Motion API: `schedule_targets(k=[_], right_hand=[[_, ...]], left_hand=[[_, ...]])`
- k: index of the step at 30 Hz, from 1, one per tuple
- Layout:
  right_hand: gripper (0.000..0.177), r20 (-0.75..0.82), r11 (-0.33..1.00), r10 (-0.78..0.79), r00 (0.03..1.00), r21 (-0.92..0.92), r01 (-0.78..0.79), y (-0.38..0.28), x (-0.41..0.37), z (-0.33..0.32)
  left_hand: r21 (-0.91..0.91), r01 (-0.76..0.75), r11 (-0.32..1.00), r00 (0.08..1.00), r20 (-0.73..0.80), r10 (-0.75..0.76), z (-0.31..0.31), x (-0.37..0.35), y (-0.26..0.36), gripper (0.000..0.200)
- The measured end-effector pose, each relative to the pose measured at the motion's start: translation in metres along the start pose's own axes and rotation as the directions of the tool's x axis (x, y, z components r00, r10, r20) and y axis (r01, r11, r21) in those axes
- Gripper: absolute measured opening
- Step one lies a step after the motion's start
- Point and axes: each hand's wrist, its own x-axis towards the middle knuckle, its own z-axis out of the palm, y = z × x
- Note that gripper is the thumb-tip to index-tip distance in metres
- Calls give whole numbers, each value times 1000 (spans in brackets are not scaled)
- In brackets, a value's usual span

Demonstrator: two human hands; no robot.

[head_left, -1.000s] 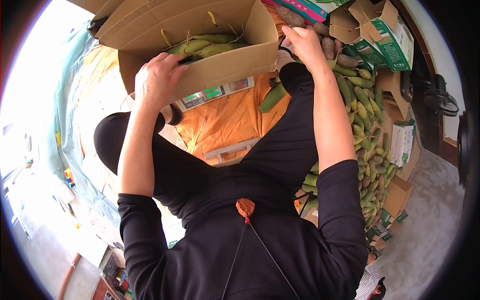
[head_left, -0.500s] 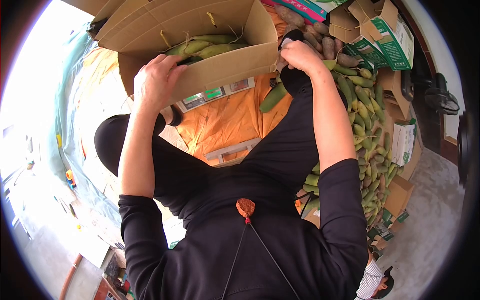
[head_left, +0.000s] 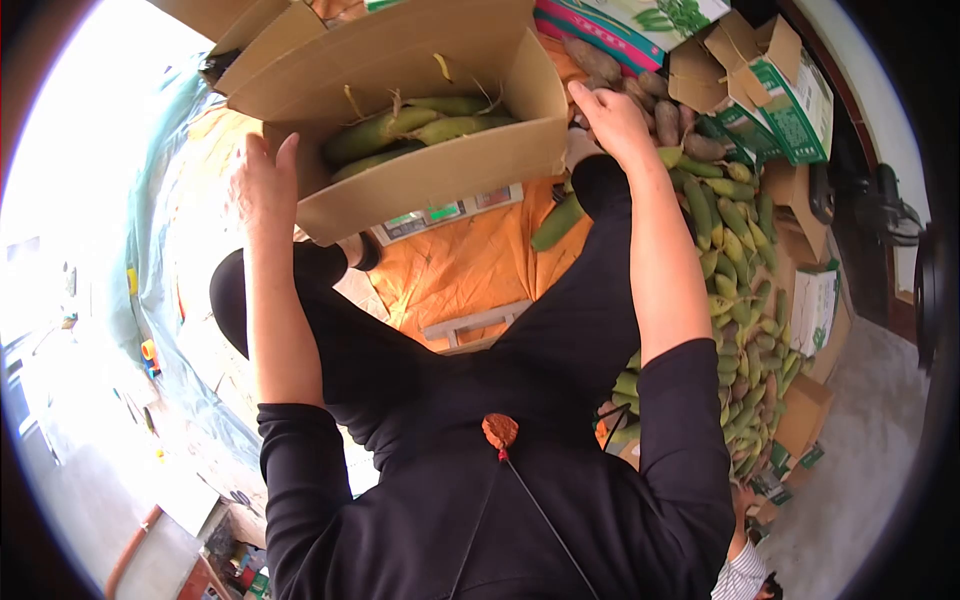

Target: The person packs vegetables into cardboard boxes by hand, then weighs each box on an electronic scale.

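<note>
An open cardboard box (head_left: 440, 180) stands in front of me with several long green radishes (head_left: 375, 137) inside, thin roots on their ends. Under its near side, a scale (head_left: 450, 213) shows lit green digits. Beside the box's left end is my left hand (head_left: 265, 185), thumb apart from the fingers and nothing in it. At the opposite end, my right hand (head_left: 612, 122) is close to the box's right edge, thumb and forefinger apart, its other fingers partly hidden. Yellow cord loops (head_left: 442, 67) hang on the box's far inner wall.
A large heap of green radishes (head_left: 740, 290) lies to my right, with reddish-brown tubers (head_left: 665, 120) above it. Green-and-white cartons (head_left: 790, 105) and a fan (head_left: 895, 205) stand farther right. Orange sheeting (head_left: 450, 270) covers the floor. A striped sleeve (head_left: 742, 572) of another person shows at lower right.
My left hand has come off the box's near rim and moved left to its end. My right hand has shifted slightly and its fingers have spread. The view has shifted a little.
</note>
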Motion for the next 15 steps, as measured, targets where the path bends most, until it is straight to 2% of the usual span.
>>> schedule_targets(k=[1, 3, 4, 5, 6, 7, 8, 9, 10, 11, 12, 13, 14, 15], right_hand=[[60, 3, 1000, -24, 1000, 6, 24, -4, 2, -1], [61, 83, 998, -12, 996, -52, 17, -17, 0, -2], [62, 148, 997, 15, 989, -81, -3, -21, 3, -1], [62, 163, 997, -14, 987, -77, 27, -23, 4, 2], [61, 181, 984, -23, 983, -168, 54, -26, 5, 4], [61, 197, 962, -38, 980, -257, 89, -31, 8, 5], [60, 173, 934, -34, 984, -346, 93, -42, 5, 4], [60, 150, 897, -39, 988, -431, 101, -52, 5, 3], [58, 215, 894, 30, 976, -443, 71, -45, 19, 7], [56, 279, 885, 97, 955, -464, 45, -34, 36, 13], [52, 255, 908, 64, 965, -416, 50, -32, 40, 15], [46, 235, 869, -1, 972, -481, 117, -31, 46, 15], [43, 240, 899, -9, 971, -422, 113, -28, 56, 14], [40, 243, 925, -7, 970, -367, 99, -28, 60, 17]], left_hand=[[93, 68, 993, 997, 23, -71, 0, 2, -9, 52], [127, 116, 985, 975, 172, -137, 19, 11, -28, 64], [70, 110, 991, 969, 216, -123, 37, 12, -39, 70], [62, 121, 991, 917, 376, -135, 38, 13, -38, 71], [-52, 68, 996, 952, 303, -50, 72, 14, -60, 70], [-180, 277, 944, 869, 467, -166, 69, 17, -55, 69], [-286, 382, 879, 837, 509, -198, 56, 18, -51, 64], [120, -380, 917, 776, 581, 245, 69, 34, -63, 51], [328, -904, 273, 419, 806, 418, 80, 51, -79, 39], [301, -730, 614, 529, 817, 229, 78, 51, -72, 25], [20, -204, 979, 566, 818, 101, 126, 68, -112, 21], [64, -316, 946, 567, 813, 134, 110, 75, -87, 20], [3, -185, 983, 621, 775, 115, 120, 84, -91, 29], [19, 209, 978, 595, 791, -143, 8, 60, -45, 27]])
